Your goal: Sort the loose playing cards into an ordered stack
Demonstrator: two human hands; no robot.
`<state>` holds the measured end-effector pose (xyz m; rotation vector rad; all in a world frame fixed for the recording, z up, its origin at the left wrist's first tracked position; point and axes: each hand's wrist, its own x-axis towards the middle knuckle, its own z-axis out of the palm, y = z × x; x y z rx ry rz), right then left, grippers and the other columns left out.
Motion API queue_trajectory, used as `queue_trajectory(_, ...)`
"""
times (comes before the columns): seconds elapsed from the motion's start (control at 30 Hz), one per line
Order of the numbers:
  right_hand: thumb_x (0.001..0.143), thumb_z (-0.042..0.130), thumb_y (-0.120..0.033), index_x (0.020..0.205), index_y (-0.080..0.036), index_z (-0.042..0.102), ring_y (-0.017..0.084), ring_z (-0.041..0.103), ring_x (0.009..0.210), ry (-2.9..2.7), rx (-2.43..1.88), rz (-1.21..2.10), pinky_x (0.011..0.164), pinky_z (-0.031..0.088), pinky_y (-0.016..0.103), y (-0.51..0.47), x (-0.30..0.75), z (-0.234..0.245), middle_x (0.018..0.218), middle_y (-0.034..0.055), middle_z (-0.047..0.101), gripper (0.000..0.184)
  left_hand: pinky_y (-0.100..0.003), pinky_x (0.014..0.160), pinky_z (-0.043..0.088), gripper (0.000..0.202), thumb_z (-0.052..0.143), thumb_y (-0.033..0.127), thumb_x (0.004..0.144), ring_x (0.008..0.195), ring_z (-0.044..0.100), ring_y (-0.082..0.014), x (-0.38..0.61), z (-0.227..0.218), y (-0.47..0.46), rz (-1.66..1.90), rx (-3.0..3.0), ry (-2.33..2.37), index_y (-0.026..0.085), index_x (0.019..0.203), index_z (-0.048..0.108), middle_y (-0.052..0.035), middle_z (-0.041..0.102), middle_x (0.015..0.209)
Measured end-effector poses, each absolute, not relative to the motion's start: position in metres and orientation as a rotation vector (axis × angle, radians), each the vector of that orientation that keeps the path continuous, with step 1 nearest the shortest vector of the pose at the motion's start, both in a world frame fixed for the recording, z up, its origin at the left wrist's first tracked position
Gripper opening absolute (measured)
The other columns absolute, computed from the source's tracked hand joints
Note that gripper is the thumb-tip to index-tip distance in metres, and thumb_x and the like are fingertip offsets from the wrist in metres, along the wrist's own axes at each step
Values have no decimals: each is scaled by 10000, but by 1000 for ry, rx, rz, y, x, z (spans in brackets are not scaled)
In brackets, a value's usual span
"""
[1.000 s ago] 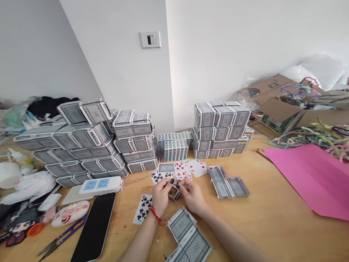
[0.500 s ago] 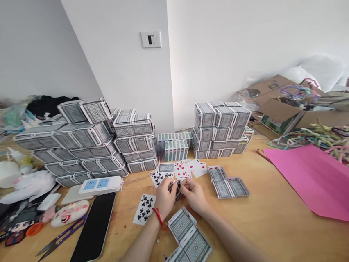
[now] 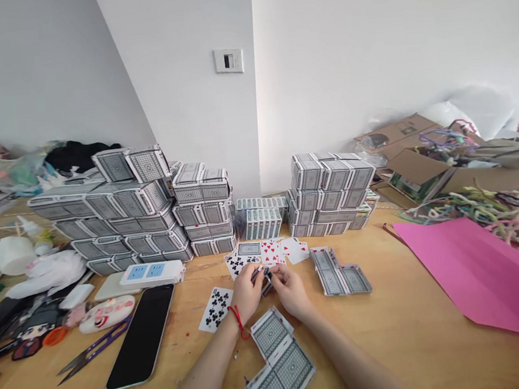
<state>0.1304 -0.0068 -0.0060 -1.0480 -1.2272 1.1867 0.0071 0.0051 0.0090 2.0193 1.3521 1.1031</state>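
My left hand (image 3: pixel 247 293), with a red string at its wrist, and my right hand (image 3: pixel 289 289) meet fingertip to fingertip above the table. Both are closed in a pinch on a small playing card (image 3: pixel 267 288) with a grey patterned back. Fingers hide most of it, so its shape is unclear. Between my forearms lies a joined form of grey-backed card boxes (image 3: pixel 279 354). A similar L-shaped form (image 3: pixel 335 273) rests to the right. Loose face-up playing cards (image 3: pixel 272 252) lie just beyond my fingers, and a ten of clubs (image 3: pixel 216 309) is left of my left hand.
Stacked card-box blocks (image 3: pixel 138 200) rise at the back left, with another stack (image 3: pixel 332 190) at the back right. A phone (image 3: pixel 141 337), scissors (image 3: pixel 93 351) and a power strip (image 3: pixel 152 274) lie left. Pink paper (image 3: pixel 474 278) and a yarn-filled cardboard box (image 3: pixel 449 167) are right.
The whole view has shifted slightly to the right. Both hands keep their pinch at nearly the same place, with only a small movement of the fingertips.
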Motion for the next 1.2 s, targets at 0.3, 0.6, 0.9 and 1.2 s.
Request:
queue_trajectory(0.3, 711, 514, -365, 740, -173, 551, 159, 588, 593, -1205, -1073, 1194, 566, 474, 276, -7, 129, -3, 682, 31, 628, 198, -278, 685, 422, 125, 362, 208, 806, 764, 520, -153, 9, 9, 0, 1154, 2194, 1383, 190, 794, 485, -28, 534, 792)
queue_trajectory(0.6, 710, 532, -369, 798, -167, 607, 198, 616, 675, -1212, -1028, 1232, 666, 485, 343, -7, 134, 0, 729, 55, 654, 233, -281, 689, 444, 181, 369, 278, 809, 786, 578, -167, 7, 5, 0, 1160, 2092, 1525, 205, 881, 518, -34, 618, 846)
queue_trajectory(0.9, 709, 487, -268, 717, -172, 558, 185, 598, 664, -1254, -1147, 1131, 631, 486, 303, -2, 136, -9, 714, 45, 640, 119, -256, 647, 458, 169, 403, 292, 790, 709, 581, -147, 6, 11, -1, 1250, 1886, 1387, 194, 819, 538, -25, 618, 778)
queue_trajectory(1.2, 710, 453, -219, 669, -183, 526, 162, 557, 607, -1263, -1233, 977, 578, 457, 266, -7, 132, -8, 629, 15, 588, 91, -244, 585, 407, 129, 381, 236, 782, 625, 523, -138, 7, 7, -4, 1190, 2018, 1495, 196, 698, 470, -2, 557, 675)
